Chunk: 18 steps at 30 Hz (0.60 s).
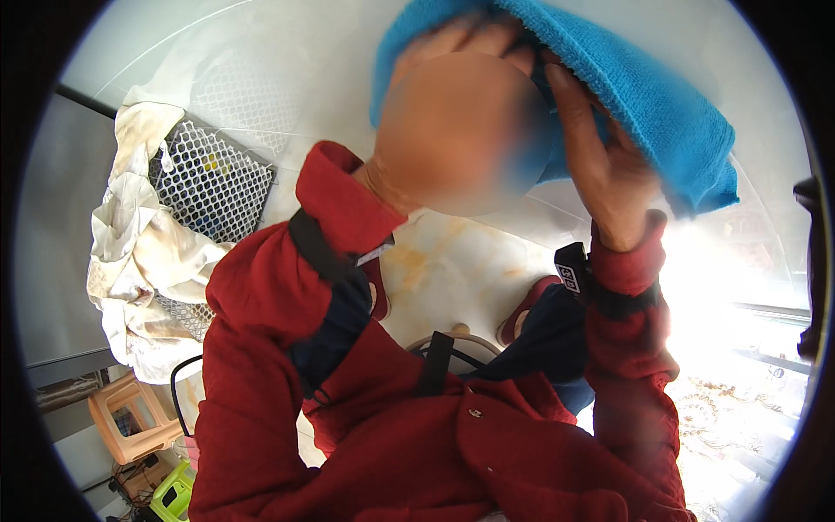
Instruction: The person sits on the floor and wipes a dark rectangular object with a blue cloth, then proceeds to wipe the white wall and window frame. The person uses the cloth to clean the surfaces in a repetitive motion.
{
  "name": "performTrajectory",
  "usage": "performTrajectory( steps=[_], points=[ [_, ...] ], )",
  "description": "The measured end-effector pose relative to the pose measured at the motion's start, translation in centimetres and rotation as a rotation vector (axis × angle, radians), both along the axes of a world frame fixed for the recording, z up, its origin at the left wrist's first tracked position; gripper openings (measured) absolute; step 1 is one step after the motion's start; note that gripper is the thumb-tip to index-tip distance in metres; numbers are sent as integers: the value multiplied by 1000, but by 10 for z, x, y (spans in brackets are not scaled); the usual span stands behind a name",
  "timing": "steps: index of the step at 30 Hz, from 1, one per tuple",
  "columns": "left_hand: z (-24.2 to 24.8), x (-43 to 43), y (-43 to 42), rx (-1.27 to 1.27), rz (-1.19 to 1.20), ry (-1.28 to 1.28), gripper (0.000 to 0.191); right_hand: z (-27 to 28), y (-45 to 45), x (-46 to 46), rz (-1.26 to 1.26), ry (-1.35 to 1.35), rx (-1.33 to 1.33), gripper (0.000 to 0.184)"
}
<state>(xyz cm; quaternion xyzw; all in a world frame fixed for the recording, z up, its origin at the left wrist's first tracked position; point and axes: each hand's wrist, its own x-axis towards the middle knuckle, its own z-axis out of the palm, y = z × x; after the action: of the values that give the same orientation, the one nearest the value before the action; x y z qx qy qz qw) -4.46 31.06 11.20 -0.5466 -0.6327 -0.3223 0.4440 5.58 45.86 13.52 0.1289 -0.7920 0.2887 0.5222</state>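
A bright blue terry towel (665, 111) is bunched around both hands at the top of the view. My right hand (607, 156) grips it, with the thumb showing and the other fingers partly hidden beneath the towel's thick edge. My left hand (443, 98) reaches up to the towel's left part. A round blur covers most of that hand, and only some fingers and the wrist show, so its grip is unclear. Behind the towel is a smooth, pale, glossy surface (293, 39).
At left, a stained white cloth (143, 241) drapes beside a container covered with white plastic mesh (218, 179). A tan plastic stool (134, 417) and a green plastic item (173, 492) stand lower left. Beaded strands (711, 404) lie at right in glare. Marble-patterned floor (443, 254) shows between my shoes.
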Motion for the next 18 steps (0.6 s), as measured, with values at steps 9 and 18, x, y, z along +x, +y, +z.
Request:
performTrajectory(
  steps=[9,18],
  points=[
    [9,-19,-15,-97,256,-27,67,-6,-3,32,453,-664,-481,21],
    [-2,-129,-91,-19,488,-147,66,-34,16,42,313,-972,-109,23]
  ],
)
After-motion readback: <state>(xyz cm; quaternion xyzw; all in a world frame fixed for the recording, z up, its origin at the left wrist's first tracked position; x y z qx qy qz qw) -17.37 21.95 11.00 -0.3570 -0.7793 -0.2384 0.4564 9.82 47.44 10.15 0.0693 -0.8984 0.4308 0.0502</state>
